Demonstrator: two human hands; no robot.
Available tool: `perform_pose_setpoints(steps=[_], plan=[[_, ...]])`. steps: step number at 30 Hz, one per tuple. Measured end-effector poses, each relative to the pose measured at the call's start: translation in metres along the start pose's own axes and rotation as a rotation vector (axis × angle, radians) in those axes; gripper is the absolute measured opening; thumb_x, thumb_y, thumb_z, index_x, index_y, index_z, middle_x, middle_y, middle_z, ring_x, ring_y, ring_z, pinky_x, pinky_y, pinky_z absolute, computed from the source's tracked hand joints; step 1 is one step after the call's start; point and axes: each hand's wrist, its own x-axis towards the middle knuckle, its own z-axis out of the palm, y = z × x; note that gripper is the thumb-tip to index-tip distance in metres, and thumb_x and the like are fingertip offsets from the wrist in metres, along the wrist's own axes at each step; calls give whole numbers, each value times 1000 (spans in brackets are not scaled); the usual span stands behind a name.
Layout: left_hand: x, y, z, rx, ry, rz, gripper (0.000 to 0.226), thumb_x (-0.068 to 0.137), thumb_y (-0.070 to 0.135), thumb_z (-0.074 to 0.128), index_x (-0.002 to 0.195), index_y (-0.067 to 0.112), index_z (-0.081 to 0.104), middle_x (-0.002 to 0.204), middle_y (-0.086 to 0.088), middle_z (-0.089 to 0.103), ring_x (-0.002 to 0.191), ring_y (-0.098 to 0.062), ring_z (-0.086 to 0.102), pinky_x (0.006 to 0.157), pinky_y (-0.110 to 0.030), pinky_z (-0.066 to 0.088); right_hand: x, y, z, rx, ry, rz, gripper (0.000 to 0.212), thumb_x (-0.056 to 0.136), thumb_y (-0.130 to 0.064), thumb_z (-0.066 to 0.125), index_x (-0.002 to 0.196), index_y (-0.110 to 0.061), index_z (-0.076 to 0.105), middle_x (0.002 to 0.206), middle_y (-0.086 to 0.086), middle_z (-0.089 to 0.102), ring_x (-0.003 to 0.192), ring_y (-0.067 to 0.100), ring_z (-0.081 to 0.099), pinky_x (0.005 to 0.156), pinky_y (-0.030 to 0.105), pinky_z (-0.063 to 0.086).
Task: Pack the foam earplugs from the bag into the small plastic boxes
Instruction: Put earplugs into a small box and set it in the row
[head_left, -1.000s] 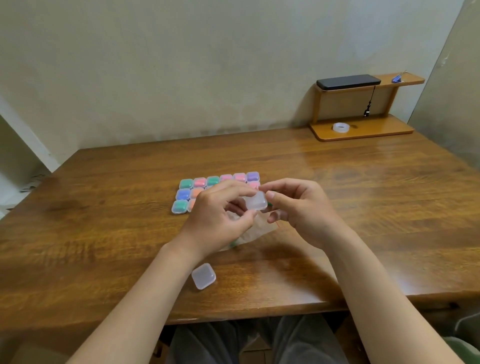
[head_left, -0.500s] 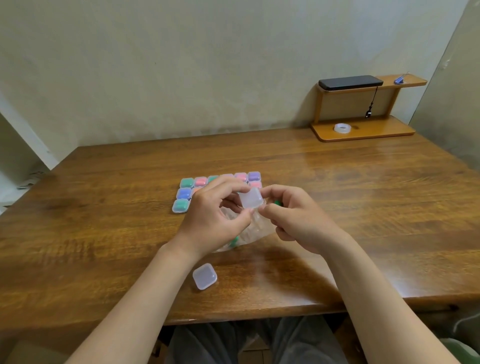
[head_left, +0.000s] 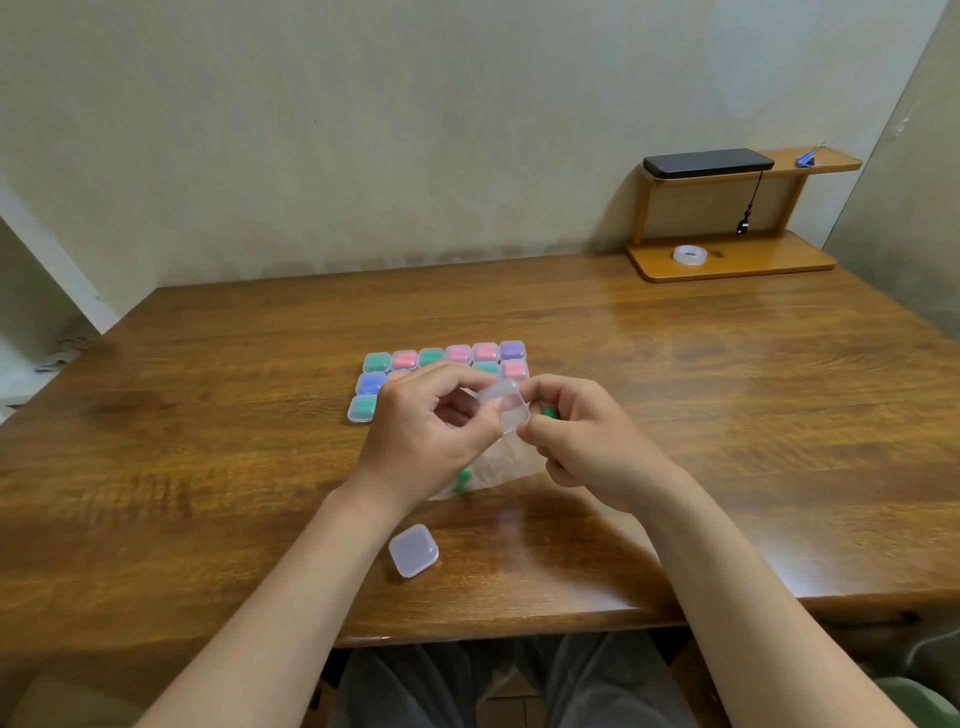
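Packing well advanced: filled boxes (head_left: 405, 359) stand in rows at 11 o'clock from the hands, the left hand (head_left: 426, 431) and right hand (head_left: 587, 441) both pinch a clear empty box (head_left: 506, 408) above the bag (head_left: 498, 465) of green earplugs (head_left: 462, 478), and a spare box (head_left: 413, 551) lies unfilled at 7 o'clock.

Left grip (head_left: 426, 431): forearm in from lower left, fingers curled, thumb and forefinger pinching clear box (head_left: 506, 410). Right grip (head_left: 587, 436): forearm from lower right, curled fingertips pinching same box.

Glossy wooden table (head_left: 727, 395) against a pale, perhaps plastered wall (head_left: 415, 130); small wooden shelf (head_left: 727, 260) at the back.
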Motion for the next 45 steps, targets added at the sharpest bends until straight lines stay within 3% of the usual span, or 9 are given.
perform_pose_setpoints(steps=[6, 12, 15, 18, 24, 31, 37, 39, 45], plan=[[3, 6, 0, -312, 15, -341, 13, 96, 12, 67, 106, 16, 72, 80, -3, 75, 58, -21, 71, 53, -28, 57, 1, 0, 0, -11, -7, 31, 27, 93, 5, 50, 103, -13, 68, 66, -1, 36, 47, 12, 26, 40, 21, 24], [7, 10, -1, -425, 55, -567, 13, 101, 12, 59, 112, 11, 65, 73, -13, 73, 50, -24, 68, 37, -15, 42, -1, -4, 2, -116, 1, 35, 24, 92, -1, 53, 103, -19, 64, 71, 2, 43, 47, 5, 34, 43, 20, 29], [6, 8, -2, -421, 72, -619, 14, 101, 14, 59, 112, 14, 67, 78, -14, 71, 51, -26, 69, 36, -13, 39, 1, -6, -4, -41, 55, 71, 36, 88, 4, 37, 106, -13, 63, 78, 4, 52, 57, 11, 41, 46, 23, 32], [5, 5, -5, -404, 44, -643, 22, 100, 12, 61, 121, 15, 66, 86, -16, 72, 56, -27, 71, 39, -13, 41, 2, -8, -7, -150, 96, -56, 44, 85, 13, 31, 106, -9, 63, 82, 4, 62, 66, 14, 53, 53, 23, 40], [0, 8, -6, -438, 27, -646, 33, 95, 0, 63, 124, 15, 63, 96, -21, 71, 61, -25, 74, 46, -15, 48, 5, -13, -5, -190, 221, -324, 12, 90, 6, 64, 99, -1, 61, 91, 13, 66, 77, 19, 73, 62, 31, 61], [-3, 6, -7, -509, 21, -594, 37, 90, -2, 70, 123, 15, 67, 78, 0, 72, 69, -23, 74, 61, -31, 61, 12, -6, 5, -256, 274, -451, 24, 72, -17, 88, 82, -6, 70, 77, 5, 69, 67, 20, 62, 59, 25, 50], [-6, 3, -8, -548, -25, -571, 40, 90, -6, 68, 125, 13, 66, 86, -16, 69, 78, -25, 75, 71, -43, 63, 17, 3, 15, -209, 204, -419, 18, 69, -18, 89, 78, -15, 74, 82, 22, 62, 65, 18, 48, 64, 28, 45], [-8, 4, -9, -568, -21, -581, 39, 91, -7, 67, 124, 14, 66, 83, -10, 70, 79, -24, 75, 70, -40, 63, 17, 3, 16, -203, 197, -410, 17, 69, -18, 89, 79, -14, 75, 81, 21, 62, 65, 18, 48, 63, 31, 46], [-8, 2, -11, -610, -19, -603, 40, 92, -7, 65, 125, 14, 65, 98, -34, 66, 84, -35, 75, 73, -43, 62, 13, 4, 16, -205, 186, -404, 15, 71, -19, 88, 76, -12, 76, 81, 16, 66, 67, 34, 51, 63, 45, 50]])
